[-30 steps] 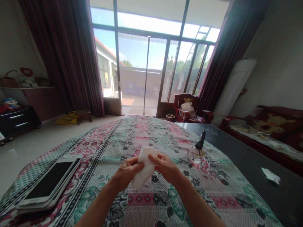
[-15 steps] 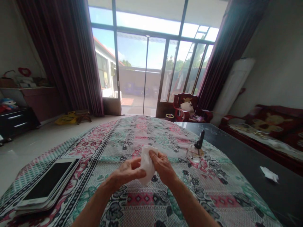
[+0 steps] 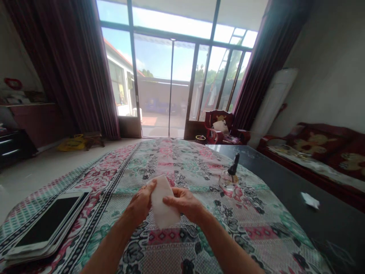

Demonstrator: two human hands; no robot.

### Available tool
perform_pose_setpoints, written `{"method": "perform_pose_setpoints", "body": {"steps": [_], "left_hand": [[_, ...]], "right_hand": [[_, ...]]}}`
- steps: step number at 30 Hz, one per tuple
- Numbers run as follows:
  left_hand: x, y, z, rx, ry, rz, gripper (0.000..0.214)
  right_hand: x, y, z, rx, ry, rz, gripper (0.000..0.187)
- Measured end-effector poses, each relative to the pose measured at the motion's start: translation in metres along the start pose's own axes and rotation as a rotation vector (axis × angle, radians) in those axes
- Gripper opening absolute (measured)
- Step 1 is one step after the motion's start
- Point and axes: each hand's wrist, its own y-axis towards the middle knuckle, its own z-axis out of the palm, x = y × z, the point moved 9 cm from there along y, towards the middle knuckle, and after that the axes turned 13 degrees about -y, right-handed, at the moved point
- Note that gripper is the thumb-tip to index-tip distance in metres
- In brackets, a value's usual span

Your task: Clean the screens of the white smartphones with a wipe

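A folded white tissue [image 3: 164,207] is held above the patterned tablecloth [image 3: 119,228]. My left hand [image 3: 142,201] grips its left edge, thumb on top near the upper corner. From the other side my right hand [image 3: 184,203] pinches it, the thumb lying across its face and the fingers mostly hidden behind. To the left lies a stack of white-framed tablets or phones [image 3: 47,222], the top one with a dark screen. A clear glass bottle with a black top [image 3: 229,179] stands to the right of my hands.
A crumpled white tissue [image 3: 310,200] lies on the dark tabletop [image 3: 281,186] at the right. Beyond it is a wooden sofa [image 3: 316,148]. A wooden armchair [image 3: 218,129] stands by the glass doors [image 3: 168,87]. Something yellow [image 3: 71,142] is on the floor at left.
The tissue has gone from a narrow, bunched shape to a wider, flatter one. My left hand has shifted from open fingers beside it to a grip on its edge. The view has turned slightly right.
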Motion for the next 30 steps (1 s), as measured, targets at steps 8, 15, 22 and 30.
{"method": "perform_pose_setpoints", "body": {"steps": [8,15,22,30], "left_hand": [[0.003,0.005,-0.008,-0.102,-0.385,-0.001,0.033],[0.007,0.006,-0.018,-0.170,-0.486,0.014,0.033],[0.007,0.013,-0.035,-0.195,-0.481,0.027,0.032],[0.015,0.019,-0.041,-0.159,-0.404,0.025,0.032]], "right_hand": [[-0.018,0.005,-0.005,-0.090,-0.041,0.019,0.046],[-0.016,-0.006,-0.024,-0.251,-0.271,0.033,0.022],[0.086,-0.136,-0.143,-1.237,-0.749,-0.393,0.015],[0.045,-0.144,-0.238,-1.247,-0.631,-0.185,0.061]]}}
